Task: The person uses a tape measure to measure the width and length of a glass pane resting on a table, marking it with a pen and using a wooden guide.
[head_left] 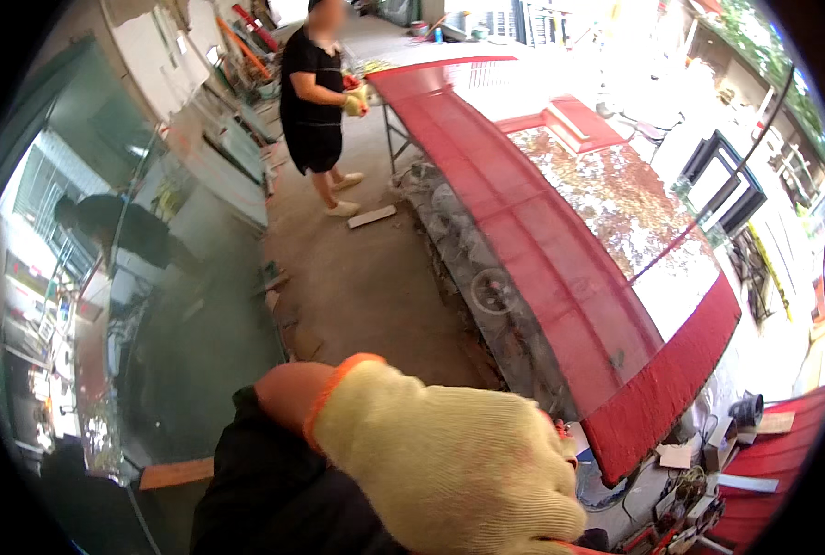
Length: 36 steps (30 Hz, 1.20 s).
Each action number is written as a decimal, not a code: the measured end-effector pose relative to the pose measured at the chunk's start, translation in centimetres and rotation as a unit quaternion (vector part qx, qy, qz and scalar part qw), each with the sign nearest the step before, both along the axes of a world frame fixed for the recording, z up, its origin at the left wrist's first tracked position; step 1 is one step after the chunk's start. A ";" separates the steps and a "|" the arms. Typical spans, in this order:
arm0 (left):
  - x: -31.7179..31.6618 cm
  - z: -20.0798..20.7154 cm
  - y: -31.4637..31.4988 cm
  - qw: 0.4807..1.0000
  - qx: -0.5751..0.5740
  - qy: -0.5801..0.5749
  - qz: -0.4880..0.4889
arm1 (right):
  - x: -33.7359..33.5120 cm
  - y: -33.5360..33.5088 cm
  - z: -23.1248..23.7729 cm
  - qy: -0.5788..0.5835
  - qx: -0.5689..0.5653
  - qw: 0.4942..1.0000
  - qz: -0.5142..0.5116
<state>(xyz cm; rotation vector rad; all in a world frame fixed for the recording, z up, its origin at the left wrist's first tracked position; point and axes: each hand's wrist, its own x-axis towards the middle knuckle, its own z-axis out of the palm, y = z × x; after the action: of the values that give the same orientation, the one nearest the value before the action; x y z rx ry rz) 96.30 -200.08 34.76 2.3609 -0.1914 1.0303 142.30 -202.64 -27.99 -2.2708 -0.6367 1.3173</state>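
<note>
My left hand [449,453], in a cream knitted glove with an orange cuff, reaches across the lower middle. Its fingers curl closed at the right, and what they grip is hidden. Just below them shows an orange edge [570,548] like another glove cuff; no fingers of my right hand can be made out. Beyond my left hand stands a long table with a red cover [523,222]. A glass sheet [607,194] lies on it, reflecting trees. To my left is a large greenish glass pane [209,305] with reflections.
A person [315,92] in dark clothes and gloves stands at the table's far left end. A pale slab [372,215] lies on the floor nearby. Tools and scraps [681,499] crowd the lower right. Dark frames [727,180] stand beyond the table's right side.
</note>
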 end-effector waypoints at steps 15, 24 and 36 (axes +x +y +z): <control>-5.9 -10.1 1.9 0.850 -0.466 0.139 0.204 | 5.2 -1.4 -9.0 -0.051 0.051 0.996 -0.043; -8.5 -32.5 -2.3 0.547 -0.759 0.032 0.352 | 2.1 -0.1 -5.5 0.016 0.039 0.997 -0.069; -10.0 -35.6 -3.6 0.497 -0.776 0.059 0.384 | 2.2 0.6 -5.8 -0.074 0.001 0.997 0.005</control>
<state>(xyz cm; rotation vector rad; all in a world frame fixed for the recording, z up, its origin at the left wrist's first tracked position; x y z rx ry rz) 86.29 -203.67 -0.81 0.6129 1.3850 0.6753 144.52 -202.02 -33.81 -2.3833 -0.6986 1.1583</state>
